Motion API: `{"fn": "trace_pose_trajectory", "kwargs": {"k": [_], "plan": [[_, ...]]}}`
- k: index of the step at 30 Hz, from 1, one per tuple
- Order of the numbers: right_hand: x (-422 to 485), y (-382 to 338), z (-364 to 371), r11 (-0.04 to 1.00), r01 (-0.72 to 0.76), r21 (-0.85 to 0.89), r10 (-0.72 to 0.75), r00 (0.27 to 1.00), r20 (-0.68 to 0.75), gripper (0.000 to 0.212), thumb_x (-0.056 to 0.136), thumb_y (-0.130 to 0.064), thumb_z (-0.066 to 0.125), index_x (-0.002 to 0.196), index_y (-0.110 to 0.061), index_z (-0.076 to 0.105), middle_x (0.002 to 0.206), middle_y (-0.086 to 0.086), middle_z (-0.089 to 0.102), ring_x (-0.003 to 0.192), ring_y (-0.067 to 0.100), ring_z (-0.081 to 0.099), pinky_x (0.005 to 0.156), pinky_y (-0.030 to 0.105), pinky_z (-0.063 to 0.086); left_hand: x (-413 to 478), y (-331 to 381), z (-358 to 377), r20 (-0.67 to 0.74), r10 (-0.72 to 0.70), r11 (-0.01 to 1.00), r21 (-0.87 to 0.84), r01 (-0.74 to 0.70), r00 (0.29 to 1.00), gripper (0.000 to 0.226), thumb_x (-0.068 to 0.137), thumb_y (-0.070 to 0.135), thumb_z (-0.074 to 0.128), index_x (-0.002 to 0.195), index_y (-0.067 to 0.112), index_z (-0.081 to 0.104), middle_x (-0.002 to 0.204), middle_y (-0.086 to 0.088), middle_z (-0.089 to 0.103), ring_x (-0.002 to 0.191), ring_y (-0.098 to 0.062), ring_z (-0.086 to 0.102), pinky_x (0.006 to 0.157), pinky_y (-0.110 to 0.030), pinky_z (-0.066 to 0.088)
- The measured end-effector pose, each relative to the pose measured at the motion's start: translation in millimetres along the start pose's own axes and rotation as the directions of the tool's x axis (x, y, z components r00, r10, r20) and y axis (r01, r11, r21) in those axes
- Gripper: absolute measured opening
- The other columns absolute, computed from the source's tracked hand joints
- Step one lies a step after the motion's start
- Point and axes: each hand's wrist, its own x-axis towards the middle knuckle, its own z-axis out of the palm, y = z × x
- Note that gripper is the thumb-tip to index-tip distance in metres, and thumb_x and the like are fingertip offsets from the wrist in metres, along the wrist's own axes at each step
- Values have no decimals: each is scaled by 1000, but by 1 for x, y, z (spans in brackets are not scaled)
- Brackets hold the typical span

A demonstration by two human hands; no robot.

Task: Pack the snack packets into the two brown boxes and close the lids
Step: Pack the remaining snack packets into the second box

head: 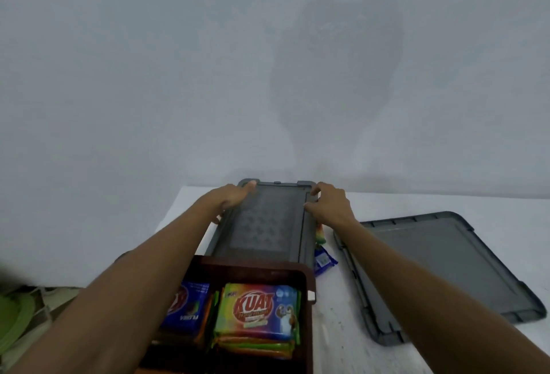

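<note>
A grey lid [269, 221] lies on top of the far box at the back of the white table. My left hand [230, 199] grips the lid's far left corner and my right hand [330, 202] grips its far right corner. The near brown box [309, 281] stands uncovered in front of it and holds stacked snack packets: a rainbow-coloured "KUAT" packet [257, 312] on the right and a blue packet [187, 305] on the left. A second grey lid [440, 272] lies flat on the table to the right.
Two loose packets, a blue one [324, 260] and a rainbow one [320, 235], lie on the table between the far box and the flat lid. A plain grey wall rises right behind the table. A green object [13, 320] sits on the floor at the left.
</note>
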Motion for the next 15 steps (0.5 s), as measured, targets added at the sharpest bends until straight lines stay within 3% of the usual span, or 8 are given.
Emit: {"fn": "trace_pose_trajectory", "kwargs": {"k": [4,8,12,15], "plan": [[1,14,-19,998,-33,46,34,999,-35,45,80,-17,71,123,-16,57,120,12,61,102,29,61,88,37,51,-3,15,-5,24,92,986,-139,-88,995,80,89,71,35,138,8,45,131,-21,53,107,-36,59,83,-44,55],[-1,38,-57,995,-99,-24,95,989,-115,41,84,-31,68,120,-16,56,119,14,59,101,31,58,80,32,44,-18,43,9,72,207,952,-246,-183,976,76,91,67,36,142,11,38,122,-26,56,96,-38,66,76,-42,59],[-12,77,-84,979,-166,-120,153,982,-112,47,88,-38,63,125,-13,50,120,15,56,104,33,56,78,34,41,-20,75,50,176,267,958,-151,-243,947,76,90,69,34,141,13,41,118,-25,60,87,-33,70,73,-39,60],[-20,111,-100,964,-203,-171,188,977,-101,44,86,-41,61,119,-14,51,118,15,58,104,33,55,77,34,41,-22,97,79,206,315,949,-74,-306,926,73,92,67,34,139,13,44,117,-21,64,88,-27,70,81,-39,59]]}}
